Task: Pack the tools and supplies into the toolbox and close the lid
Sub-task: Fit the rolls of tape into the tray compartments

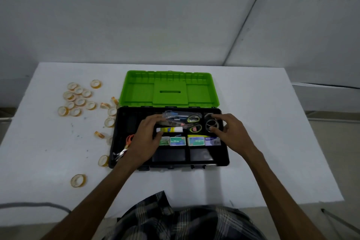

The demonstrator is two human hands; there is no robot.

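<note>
- Black plastic toolbox (224, 154), green lid (169, 89) open, on white tabletop (253, 122).
- Left hand (145, 138): fingers relaxed over white glue stick (171, 129).
- Right hand (232, 132): fingers spread, touching clear tape rolls (211, 124).

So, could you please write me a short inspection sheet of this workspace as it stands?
Surface: white table, a few dark specks on its left part.
Job's things: black toolbox open, green lid tipped back; inside lie scissors, a glue stick, small boxes and tape rolls.
Clutter: many loose tape rolls scattered left of the toolbox, one near the front edge.
Hands: left hand over the glue stick; right hand at the right compartment's tape rolls; grip unclear for both.
Cables: grey cable at lower left.
Surroundings: plain white walls.
</note>
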